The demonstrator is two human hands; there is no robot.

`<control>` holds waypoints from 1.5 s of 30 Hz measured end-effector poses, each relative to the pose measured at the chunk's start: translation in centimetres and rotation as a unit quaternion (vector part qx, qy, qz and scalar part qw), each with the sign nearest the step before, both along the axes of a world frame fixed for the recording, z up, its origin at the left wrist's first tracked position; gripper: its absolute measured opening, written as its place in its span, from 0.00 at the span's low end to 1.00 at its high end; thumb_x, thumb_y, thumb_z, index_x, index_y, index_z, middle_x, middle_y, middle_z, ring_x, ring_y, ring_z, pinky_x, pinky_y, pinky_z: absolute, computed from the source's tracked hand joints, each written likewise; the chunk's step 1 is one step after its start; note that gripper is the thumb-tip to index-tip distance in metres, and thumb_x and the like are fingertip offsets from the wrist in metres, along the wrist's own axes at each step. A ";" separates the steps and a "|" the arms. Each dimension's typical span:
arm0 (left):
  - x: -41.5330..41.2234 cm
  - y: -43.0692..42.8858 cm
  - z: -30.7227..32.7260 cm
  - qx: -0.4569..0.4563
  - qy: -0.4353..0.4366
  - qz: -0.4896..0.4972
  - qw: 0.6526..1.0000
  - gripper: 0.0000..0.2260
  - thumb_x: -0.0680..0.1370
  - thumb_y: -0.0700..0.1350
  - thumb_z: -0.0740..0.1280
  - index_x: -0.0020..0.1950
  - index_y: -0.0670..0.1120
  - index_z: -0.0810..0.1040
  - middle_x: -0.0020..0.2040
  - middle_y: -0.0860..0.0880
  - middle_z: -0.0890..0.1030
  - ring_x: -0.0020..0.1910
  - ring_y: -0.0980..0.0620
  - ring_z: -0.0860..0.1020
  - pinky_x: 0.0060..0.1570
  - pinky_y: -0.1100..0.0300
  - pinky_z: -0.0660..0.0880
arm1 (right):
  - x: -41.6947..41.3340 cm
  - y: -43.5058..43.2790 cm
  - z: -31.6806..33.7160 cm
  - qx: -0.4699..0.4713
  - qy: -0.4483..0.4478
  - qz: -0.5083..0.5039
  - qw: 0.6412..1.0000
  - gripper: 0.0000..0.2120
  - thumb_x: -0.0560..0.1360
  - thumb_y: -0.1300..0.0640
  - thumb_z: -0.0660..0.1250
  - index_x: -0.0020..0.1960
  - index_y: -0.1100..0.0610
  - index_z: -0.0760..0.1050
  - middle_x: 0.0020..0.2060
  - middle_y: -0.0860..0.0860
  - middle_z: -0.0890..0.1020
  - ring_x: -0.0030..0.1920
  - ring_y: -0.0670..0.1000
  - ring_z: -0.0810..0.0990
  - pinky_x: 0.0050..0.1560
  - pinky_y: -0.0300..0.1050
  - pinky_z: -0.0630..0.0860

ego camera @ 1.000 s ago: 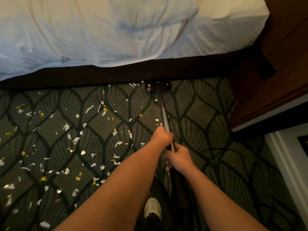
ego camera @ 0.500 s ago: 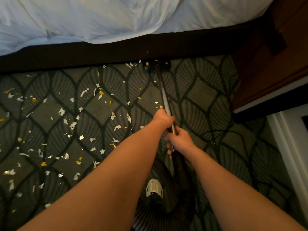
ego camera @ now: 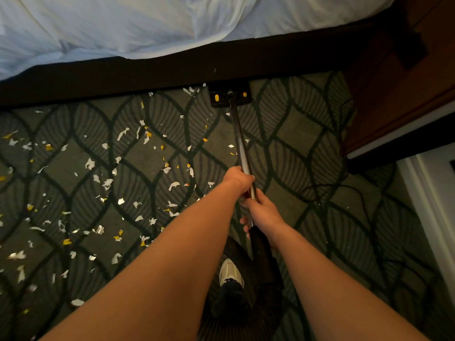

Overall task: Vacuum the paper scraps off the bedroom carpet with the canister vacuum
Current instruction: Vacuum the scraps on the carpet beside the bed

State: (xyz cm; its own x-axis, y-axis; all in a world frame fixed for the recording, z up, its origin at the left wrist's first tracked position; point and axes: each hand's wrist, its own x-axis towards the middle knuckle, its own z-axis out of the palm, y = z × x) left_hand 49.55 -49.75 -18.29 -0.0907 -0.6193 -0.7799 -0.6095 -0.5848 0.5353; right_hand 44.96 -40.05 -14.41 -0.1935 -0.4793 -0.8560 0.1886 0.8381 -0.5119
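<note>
One wand (ego camera: 242,148); left hand (ego camera: 237,179), right hand (ego camera: 264,212)

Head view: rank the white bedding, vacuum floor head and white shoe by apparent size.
1. White bedding, by far the largest.
2-3. Floor head and white shoe look alike; the shoe is nearer the camera and partly hidden, so unranked.

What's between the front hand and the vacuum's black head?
Only the wand runs from left hand to floor head, over scrap-dotted carpet; head view.
</note>
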 end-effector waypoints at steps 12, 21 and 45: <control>0.9 0.6 2.4 0.004 0.012 -0.038 0.999 0.17 0.75 0.41 0.67 0.64 0.41 0.73 0.57 0.40 0.79 0.54 0.42 0.79 0.56 0.50 0.78 | 1.3 0.4 2.8 -0.017 0.020 -0.025 0.999 0.18 0.81 0.56 0.57 0.68 0.42 0.69 0.35 0.56 0.76 0.26 0.51 0.72 0.22 0.39 0.69; 2.3 2.0 4.1 0.006 -0.026 -0.097 0.995 0.15 0.77 0.45 0.65 0.62 0.41 0.73 0.57 0.41 0.78 0.55 0.43 0.79 0.58 0.50 0.76 | 3.1 1.7 4.5 0.000 0.035 -0.029 0.999 0.14 0.80 0.55 0.59 0.64 0.44 0.71 0.32 0.54 0.74 0.24 0.52 0.72 0.23 0.39 0.69; 5.6 10.7 7.5 0.008 -0.039 -0.136 0.990 0.17 0.77 0.45 0.63 0.61 0.37 0.74 0.57 0.39 0.80 0.55 0.41 0.79 0.50 0.56 0.75 | 6.8 10.3 8.7 -0.008 0.052 -0.013 0.999 0.05 0.80 0.55 0.62 0.54 0.50 0.74 0.34 0.61 0.76 0.22 0.53 0.71 0.22 0.41 0.69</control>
